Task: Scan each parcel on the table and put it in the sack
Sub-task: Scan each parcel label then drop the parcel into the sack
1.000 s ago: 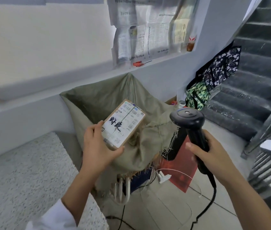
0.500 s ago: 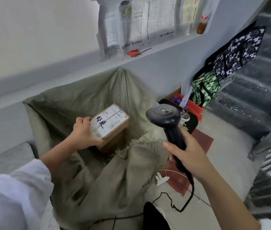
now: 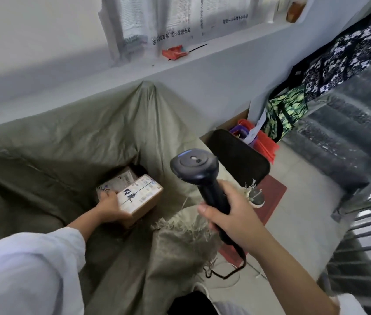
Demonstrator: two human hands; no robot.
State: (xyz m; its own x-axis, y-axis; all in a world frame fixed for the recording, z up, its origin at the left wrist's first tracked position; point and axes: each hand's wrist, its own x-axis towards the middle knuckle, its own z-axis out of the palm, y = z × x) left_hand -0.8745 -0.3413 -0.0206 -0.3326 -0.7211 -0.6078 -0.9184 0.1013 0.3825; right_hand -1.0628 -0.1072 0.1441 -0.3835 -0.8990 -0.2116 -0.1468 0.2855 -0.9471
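In the frame's centre the left hand [image 3: 109, 204] grips a labelled parcel [image 3: 140, 196] low inside the sack [image 3: 66, 142], above another parcel [image 3: 120, 180] already there, not yet released, while the right hand [image 3: 232, 214] clasps the scanner [image 3: 197, 169]; how many remain I cannot tell.

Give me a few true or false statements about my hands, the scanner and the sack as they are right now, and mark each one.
1. The left hand holds a cardboard parcel down inside the sack. True.
2. The right hand is empty. False: it grips the black scanner by its handle.
3. The sack has no other parcel in it. False: a second labelled parcel lies just behind the held one.
4. A red item lies on the ledge above the sack. True.
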